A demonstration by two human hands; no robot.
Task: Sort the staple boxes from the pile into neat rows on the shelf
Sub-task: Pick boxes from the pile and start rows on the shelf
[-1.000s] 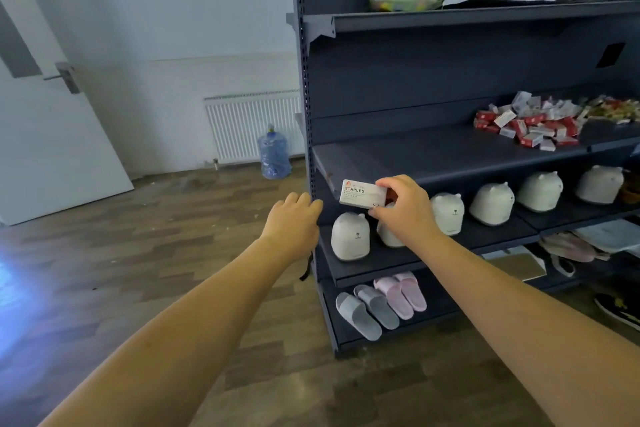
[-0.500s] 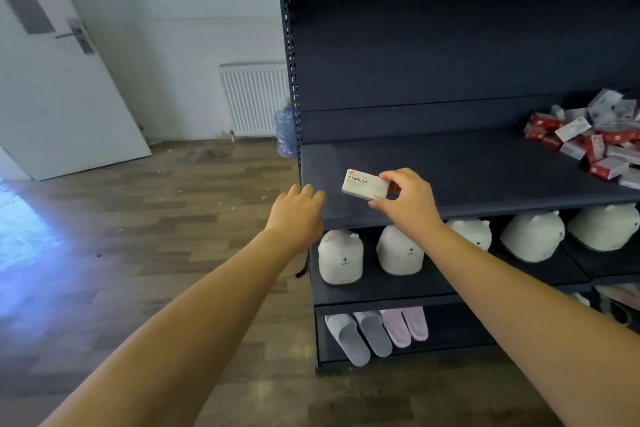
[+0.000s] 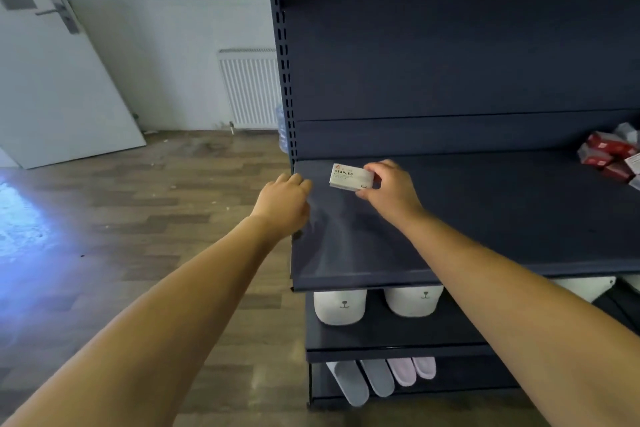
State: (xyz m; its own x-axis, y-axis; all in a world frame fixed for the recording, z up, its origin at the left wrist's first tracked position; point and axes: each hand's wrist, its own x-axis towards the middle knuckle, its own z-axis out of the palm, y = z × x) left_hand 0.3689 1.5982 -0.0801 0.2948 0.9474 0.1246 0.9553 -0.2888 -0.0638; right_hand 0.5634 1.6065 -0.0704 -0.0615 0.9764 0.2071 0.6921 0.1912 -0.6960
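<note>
Head view: white staple box [image 3: 351, 177] pinched at its right end by the right hand [image 3: 388, 188], thumb below, fingers above. Held over the back-left part of the dark shelf [image 3: 485, 218], near its left edge; contact with the shelf cannot be told. Long axis across the shelf, left to right, tilted slightly down toward the right; printed "STAPLES" face up toward the camera. Left hand [image 3: 284, 203] at the shelf's left edge, just beside the box, fingers curled, gripping nothing visible. Pile of red and white staple boxes [image 3: 609, 158] at the shelf's far right, well apart from the held box. Below the shelf, white bear-faced slippers [image 3: 341, 305]; lower still, grey and pink slippers [image 3: 377, 380].
</note>
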